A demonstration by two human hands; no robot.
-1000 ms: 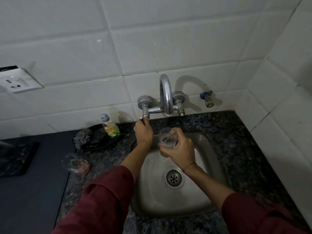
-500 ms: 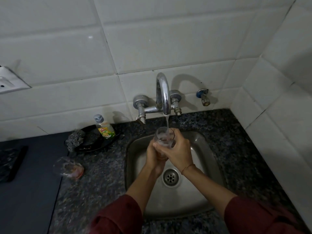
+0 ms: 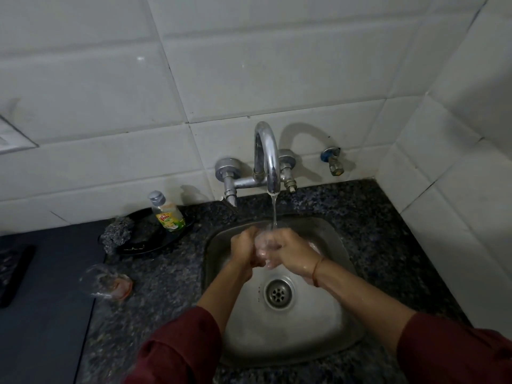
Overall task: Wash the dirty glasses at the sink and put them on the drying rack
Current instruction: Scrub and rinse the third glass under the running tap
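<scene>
A clear drinking glass (image 3: 263, 246) is held over the steel sink (image 3: 327, 309), right under the water running from the chrome tap (image 3: 267, 159). My left hand (image 3: 245, 249) wraps its left side and my right hand (image 3: 293, 252) grips its right side, so most of the glass is hidden. A second clear glass (image 3: 106, 282) with a reddish residue lies on its side on the granite counter, left of the sink. No drying rack is in view.
A dish-soap bottle (image 3: 167, 214) and a steel scrubber (image 3: 116, 234) sit on a black plate (image 3: 144, 239) behind the lying glass. A dark mat (image 3: 41, 300) covers the counter's left part. A small wall valve (image 3: 332, 162) sticks out right of the tap.
My left hand left the tap handle and joined the right hand on the glass. Water began running, and the glass has sunk lower into the sink under the stream.
</scene>
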